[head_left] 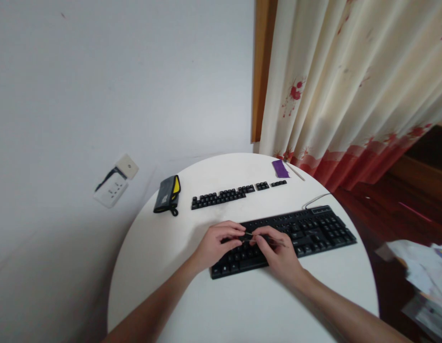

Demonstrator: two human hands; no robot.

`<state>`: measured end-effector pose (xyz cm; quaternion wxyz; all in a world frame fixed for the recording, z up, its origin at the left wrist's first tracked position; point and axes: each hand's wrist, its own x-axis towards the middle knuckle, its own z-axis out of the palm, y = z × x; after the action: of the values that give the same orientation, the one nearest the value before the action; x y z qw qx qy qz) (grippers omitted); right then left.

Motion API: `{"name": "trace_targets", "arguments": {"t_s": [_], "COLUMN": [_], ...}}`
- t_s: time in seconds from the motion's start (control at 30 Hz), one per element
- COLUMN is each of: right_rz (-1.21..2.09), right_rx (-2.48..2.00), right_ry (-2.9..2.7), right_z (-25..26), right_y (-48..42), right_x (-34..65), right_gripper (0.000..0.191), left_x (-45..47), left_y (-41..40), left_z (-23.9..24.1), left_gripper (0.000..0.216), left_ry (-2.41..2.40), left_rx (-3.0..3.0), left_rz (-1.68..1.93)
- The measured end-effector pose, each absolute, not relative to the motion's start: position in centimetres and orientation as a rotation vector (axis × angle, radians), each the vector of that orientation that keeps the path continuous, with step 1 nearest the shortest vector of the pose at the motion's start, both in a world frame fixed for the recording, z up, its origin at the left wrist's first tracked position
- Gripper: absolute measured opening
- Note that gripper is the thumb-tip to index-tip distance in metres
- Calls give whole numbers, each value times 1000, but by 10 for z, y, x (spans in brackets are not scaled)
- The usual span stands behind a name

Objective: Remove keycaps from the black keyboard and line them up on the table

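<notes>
A: Quick q: where's the kbd?
B: Black kbd (324,231) lies flat on the round white bench (149,257), both hands over its L & mid part.
A: R hand?
B: R hand (283,255) grips a thin metal tool (279,243) btwn thumb & fingers, tweezer-like.
A: L hand?
B: L hand (215,244) has thumb & fingertips close tog. near the tool's tip. Can't tell if they pinch anything; too small to see.
A: Rest of the bench?
B: Loose black keycaps (222,196) set in rows, beyond the kbd. Dk grey pouch (166,194) w/ yellow lining, L of them. Purple cloth (280,169) at the far edge, w/ a thin pale stick (295,172) just beside it. Thin cable (315,198) behind kbd's far R end.
</notes>
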<state>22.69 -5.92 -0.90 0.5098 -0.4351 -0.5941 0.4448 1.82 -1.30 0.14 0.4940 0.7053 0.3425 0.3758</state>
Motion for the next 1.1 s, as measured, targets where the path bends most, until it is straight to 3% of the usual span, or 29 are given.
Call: {"name": "trace_targets", "arguments": {"t_s": [0.27,0.47,0.87,1.0,1.1], "right_rz": [767,766,620,501,404], "right_rx": [-1088,-950,-1006,-1186,-1366], "right_ry": [-1503,-1819,-2039,-1997,-1969], "right_z": [2,5,15,22,22], "right_y": [-54,-51,-40,-9,23], "right_x": [238,234,222,228,235], "right_gripper": [35,22,14,4,7], "left_x": [15,17,13,10,8], "left_y": [-9,-13,-12,-8,-3], "left_z": [2,2,-2,3,6], "left_gripper": [15,18,25,24,29], "left_ry": [882,870,856,935,1032], "left_rx": [1634,1473,1433,1518,1532], "left_rz": [1003,995,985,1098,1213]}}
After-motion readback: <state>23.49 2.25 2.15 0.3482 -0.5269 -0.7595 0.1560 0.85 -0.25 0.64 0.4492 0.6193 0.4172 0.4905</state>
